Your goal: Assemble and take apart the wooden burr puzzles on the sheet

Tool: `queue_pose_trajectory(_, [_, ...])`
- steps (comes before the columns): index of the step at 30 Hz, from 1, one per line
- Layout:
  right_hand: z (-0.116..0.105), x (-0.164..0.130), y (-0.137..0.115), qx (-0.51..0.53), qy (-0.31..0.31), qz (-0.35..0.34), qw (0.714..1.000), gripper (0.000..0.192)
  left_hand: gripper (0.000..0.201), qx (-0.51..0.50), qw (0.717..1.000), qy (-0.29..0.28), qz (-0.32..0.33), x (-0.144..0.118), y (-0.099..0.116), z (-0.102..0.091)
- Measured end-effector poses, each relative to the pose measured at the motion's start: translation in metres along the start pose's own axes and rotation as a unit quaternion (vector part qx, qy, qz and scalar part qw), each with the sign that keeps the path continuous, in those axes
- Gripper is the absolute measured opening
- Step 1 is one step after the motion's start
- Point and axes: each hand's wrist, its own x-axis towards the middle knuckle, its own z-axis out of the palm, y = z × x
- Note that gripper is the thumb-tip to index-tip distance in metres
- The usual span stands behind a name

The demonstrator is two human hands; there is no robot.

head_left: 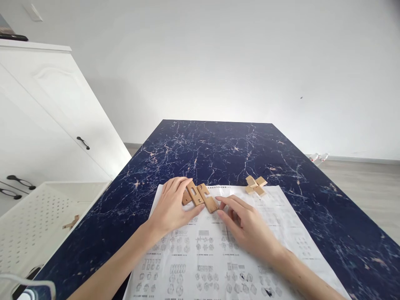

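Note:
Several flat notched wooden puzzle pieces (200,195) lie side by side on a printed instruction sheet (218,258). My left hand (173,206) rests on their left side, fingers curled over one piece and thumb against the front edge. My right hand (243,223) lies flat on the sheet, its fingertips touching the right end of the nearest piece. A small assembled wooden cross (255,185) sits apart at the sheet's far right corner.
The sheet lies on a dark blue marbled table (218,150). A white perforated crate (40,216) holding a wooden piece stands at the left, beside a white cabinet (46,125). A white wall is behind the table.

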Motion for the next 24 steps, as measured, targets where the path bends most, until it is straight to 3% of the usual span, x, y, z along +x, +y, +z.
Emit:
queue_pose_trajectory(8, [-0.0011,-0.0011,-0.0034,-0.025,-0.059,-0.11,0.992,0.043,0.048,0.023,0.999,0.034,-0.005,-0.002,0.0034,-0.0019])
queue_pose_trajectory(11, [-0.0025,-0.001,-0.006,0.012,-0.076,-0.125,0.989,0.039,0.047,0.007,0.998,0.043,0.033,-0.002,0.006,-0.0036])
queue_pose_trajectory(15, [-0.0013,-0.0011,-0.0064,0.057,-0.039,-0.079,0.995,0.027,0.06,-0.005,0.995,-0.014,0.101,-0.0017,0.0076,-0.0054])
queue_pose_trajectory(18, [0.0,-0.0008,-0.0058,0.055,-0.021,-0.047,0.997,0.023,0.057,0.001,0.994,-0.039,0.099,-0.0013,0.0057,-0.0038])
queue_pose_trajectory(24, [0.0018,-0.0002,-0.003,0.065,0.01,0.022,0.998,0.018,0.039,0.039,0.996,0.027,0.078,0.0007,0.0058,-0.0034])
